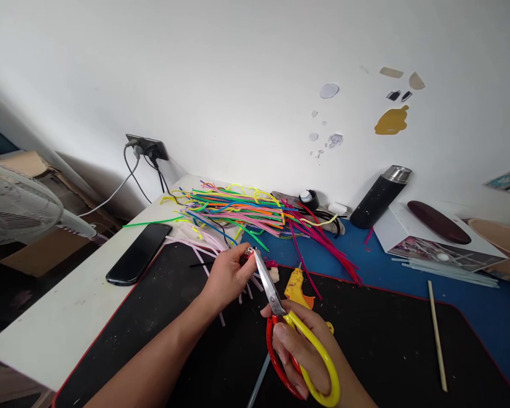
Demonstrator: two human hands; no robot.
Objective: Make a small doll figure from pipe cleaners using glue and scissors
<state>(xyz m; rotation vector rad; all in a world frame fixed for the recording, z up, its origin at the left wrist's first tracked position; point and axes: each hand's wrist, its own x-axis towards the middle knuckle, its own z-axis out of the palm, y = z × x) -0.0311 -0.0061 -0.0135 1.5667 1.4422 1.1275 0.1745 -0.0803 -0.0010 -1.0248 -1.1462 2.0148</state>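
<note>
My right hand [300, 345] holds a pair of scissors [268, 286] with one red and one yellow handle, fingers through the loops. The blades look nearly closed and point up and left, their tips at the fingers of my left hand [229, 271]. My left hand is closed in a pinch around something small, mostly hidden by the fingers, that I cannot make out. Just beyond the scissors, a yellow glue gun [296, 288] lies on the black mat [382, 334]. Pale pink pipe cleaners [204, 266] lie behind and under my left hand.
A heap of coloured pipe cleaners [238, 207] lies along the wall, with magenta ones [335, 252] to its right. A phone [139, 254] rests at left. At right are a black thermos [380, 195], a white box [425, 232], glue sticks [450, 273] and a thin wooden stick [437, 334].
</note>
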